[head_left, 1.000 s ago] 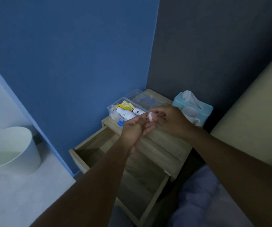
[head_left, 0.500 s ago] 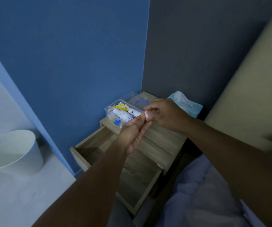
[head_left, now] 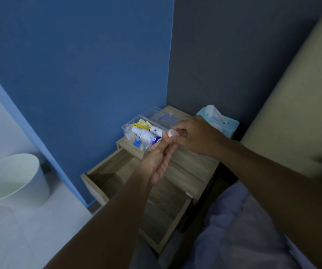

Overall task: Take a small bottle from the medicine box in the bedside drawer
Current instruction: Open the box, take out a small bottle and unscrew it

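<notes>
pale lilac bedding (head_left: 239,226) lies nearest, bunched at the lower right, with two bare forearms reaching out above it and the open drawer (head_left: 137,191). wood-grain boards form that drawer, pulled well out of the bedside cabinet (head_left: 191,167), and the part of its inside that shows is bare. over the drawer the left hand (head_left: 157,162) is held palm up with its fingers loosely gathered, their tips touching the underside of a small pink bottle (head_left: 172,132). the right hand (head_left: 195,134) comes in from the other side, and its grip pinches that bottle between thumb and fingertips; whether the left grip actually closes on it i cannot tell. so the bottle is up in the air between both hands, just in front of the clear medicine box (head_left: 129,131). that box sits on the cabinet's top surface at its left front corner, lid off, holding a white spray bottle (head_left: 143,135), a shorter white bottle (head_left: 156,130) and yellow packets (head_left: 142,124). its clear lid (head_left: 163,117) with a blue handle lies just behind it. farther right stands a teal tissue box (head_left: 224,126) with a tissue sticking up. off to the left, on the pale floor, a white bin (head_left: 14,181) stands against the blue wall (head_left: 78,65).
</notes>
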Motion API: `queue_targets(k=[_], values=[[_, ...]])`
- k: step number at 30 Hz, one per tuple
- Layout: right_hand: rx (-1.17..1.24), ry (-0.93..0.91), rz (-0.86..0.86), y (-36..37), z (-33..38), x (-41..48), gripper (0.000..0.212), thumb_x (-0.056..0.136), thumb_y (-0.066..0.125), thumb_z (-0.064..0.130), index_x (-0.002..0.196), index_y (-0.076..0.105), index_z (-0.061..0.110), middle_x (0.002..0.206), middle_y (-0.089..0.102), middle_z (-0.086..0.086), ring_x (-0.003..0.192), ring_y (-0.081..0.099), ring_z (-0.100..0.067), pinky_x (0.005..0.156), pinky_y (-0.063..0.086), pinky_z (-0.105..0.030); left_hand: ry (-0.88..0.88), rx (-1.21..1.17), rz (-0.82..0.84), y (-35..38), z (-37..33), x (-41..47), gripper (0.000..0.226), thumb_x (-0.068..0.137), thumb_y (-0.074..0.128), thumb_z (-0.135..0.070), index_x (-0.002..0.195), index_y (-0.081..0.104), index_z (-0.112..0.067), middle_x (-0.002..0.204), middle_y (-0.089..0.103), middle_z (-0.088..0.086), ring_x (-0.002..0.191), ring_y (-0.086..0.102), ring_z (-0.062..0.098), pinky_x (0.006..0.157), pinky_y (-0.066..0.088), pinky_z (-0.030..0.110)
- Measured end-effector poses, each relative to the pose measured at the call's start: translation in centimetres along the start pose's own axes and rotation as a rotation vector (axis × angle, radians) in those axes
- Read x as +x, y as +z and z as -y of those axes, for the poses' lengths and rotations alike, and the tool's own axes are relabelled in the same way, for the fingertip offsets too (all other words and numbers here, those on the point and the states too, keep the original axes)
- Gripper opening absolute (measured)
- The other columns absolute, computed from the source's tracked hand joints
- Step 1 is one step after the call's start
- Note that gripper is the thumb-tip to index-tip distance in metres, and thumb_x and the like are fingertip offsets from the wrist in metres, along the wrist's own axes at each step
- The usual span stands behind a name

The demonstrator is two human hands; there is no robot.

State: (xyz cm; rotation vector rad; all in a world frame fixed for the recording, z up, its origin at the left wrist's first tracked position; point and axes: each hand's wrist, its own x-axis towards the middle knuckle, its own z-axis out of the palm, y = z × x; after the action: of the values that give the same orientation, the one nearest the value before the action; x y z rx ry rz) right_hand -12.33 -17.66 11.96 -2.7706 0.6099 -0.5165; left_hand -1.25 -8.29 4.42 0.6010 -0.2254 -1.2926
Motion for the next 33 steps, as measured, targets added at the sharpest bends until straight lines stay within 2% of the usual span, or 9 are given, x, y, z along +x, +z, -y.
queue_targets(k=[2, 3, 6, 8, 10, 14, 19, 27, 33], values=[[0.067, -0.054, 0.021, 0.3, -0.1, 0.1, 0.024, 0.085, 0.073, 0.026, 0.103, 0.076, 0.011, 0.102, 0.071, -0.003, 0.101, 0.059, -0.006, 0.086, 0.044, -0.026, 0.007, -0.002, -0.018, -0.1, 0.0, -0.1, 0.028, 0.089, 0.064, -0.024, 0.091, 0.08, -0.002, 0.118, 0.071, 0.019, 0.111, 0.068, 0.022, 0.096, 0.055, 0.027], [0.106, -0.058, 0.044, 0.2, -0.1, 0.1, 0.033, 0.083, 0.075, 0.02, 0.115, 0.073, 0.013, 0.115, 0.07, -0.004, 0.11, 0.057, -0.006, 0.093, 0.044, -0.026, 0.004, -0.01, -0.038, -0.2, 0.1, -0.2, 0.028, 0.086, 0.066, -0.024, 0.091, 0.08, -0.001, 0.12, 0.07, 0.02, 0.113, 0.067, 0.023, 0.095, 0.054, 0.028], [0.129, 0.023, 0.077, 0.5, 0.1, 0.0, 0.07, 0.071, 0.083, 0.041, 0.133, 0.063, 0.014, 0.13, 0.064, -0.002, 0.122, 0.058, -0.013, 0.107, 0.044, -0.032, -0.024, -0.015, -0.097, -1.0, 0.4, -0.1, 0.025, 0.091, 0.063, -0.02, 0.085, 0.082, -0.004, 0.115, 0.073, 0.017, 0.108, 0.068, 0.017, 0.093, 0.054, 0.027], [0.06, 0.109, 0.052, 0.9, 0.2, 0.2, 0.071, 0.067, 0.071, 0.065, 0.116, 0.071, 0.012, 0.11, 0.073, -0.002, 0.104, 0.066, -0.015, 0.096, 0.052, -0.036, -0.032, -0.036, -0.098, -1.3, 0.5, -0.1, 0.027, 0.096, 0.057, -0.015, 0.092, 0.08, -0.001, 0.114, 0.073, 0.015, 0.102, 0.07, 0.013, 0.092, 0.056, 0.026], [0.043, 0.132, 0.069, 0.9, 0.3, 0.3, 0.064, 0.072, 0.058, 0.067, 0.094, 0.076, 0.01, 0.088, 0.075, -0.007, 0.085, 0.068, -0.017, 0.082, 0.054, -0.038, -0.032, -0.011, -0.106, -1.5, 0.6, -0.2, 0.028, 0.097, 0.055, -0.017, 0.108, 0.071, 0.003, 0.117, 0.072, 0.014, 0.103, 0.072, 0.014, 0.088, 0.058, 0.024], [0.091, -0.007, 0.137, 1.1, -0.4, -0.1, 0.024, 0.086, 0.066, 0.025, 0.104, 0.078, 0.015, 0.097, 0.071, -0.005, 0.09, 0.066, -0.018, 0.085, 0.052, -0.041, -0.048, -0.002, -0.1, -1.8, 1.0, -0.1, 0.041, 0.097, 0.056, -0.025, 0.123, 0.062, 0.006, 0.125, 0.068, 0.016, 0.115, 0.066, 0.018, 0.093, 0.056, 0.023], [0.158, -0.107, 0.015, 1.7, -1.6, -0.7, 0.025, 0.089, 0.063, 0.002, 0.11, 0.074, 0.007, 0.108, 0.07, -0.008, 0.101, 0.065, -0.02, 0.09, 0.05, -0.038, -0.059, -0.032, -0.141, -3.0, 1.7, 0.8, 0.035, 0.097, 0.055, -0.017, 0.121, 0.06, 0.008, 0.126, 0.064, 0.023, 0.116, 0.064, 0.026, 0.088, 0.059, 0.027], [0.322, 0.217, -0.188, 5.1, -7.5, -2.9, 0.032, 0.083, 0.077, 0.011, 0.113, 0.07, 0.018, 0.106, 0.059, 0.0, 0.087, 0.064, -0.003, 0.079, 0.052, -0.008, -0.098, -0.017, -0.118, -7.2, 4.0, 3.3, 0.028, 0.099, 0.048, -0.005, 0.124, 0.06, 0.0, 0.116, 0.073, 0.015, 0.112, 0.068, 0.026, 0.087, 0.06, 0.031], [0.45, 0.568, -0.314, 11.9, -11.8, -6.6, 0.024, 0.071, 0.082, 0.007, 0.087, 0.068, 0.018, 0.087, 0.071, -0.003, 0.077, 0.071, -0.015, 0.072, 0.06, -0.024, -0.104, 0.254, -0.108, -8.7, 6.3, 6.0, 0.051, 0.081, 0.074, -0.008, 0.13, 0.058, -0.003, 0.118, 0.073, 0.006, 0.113, 0.068, 0.018, 0.091, 0.056, 0.027]])
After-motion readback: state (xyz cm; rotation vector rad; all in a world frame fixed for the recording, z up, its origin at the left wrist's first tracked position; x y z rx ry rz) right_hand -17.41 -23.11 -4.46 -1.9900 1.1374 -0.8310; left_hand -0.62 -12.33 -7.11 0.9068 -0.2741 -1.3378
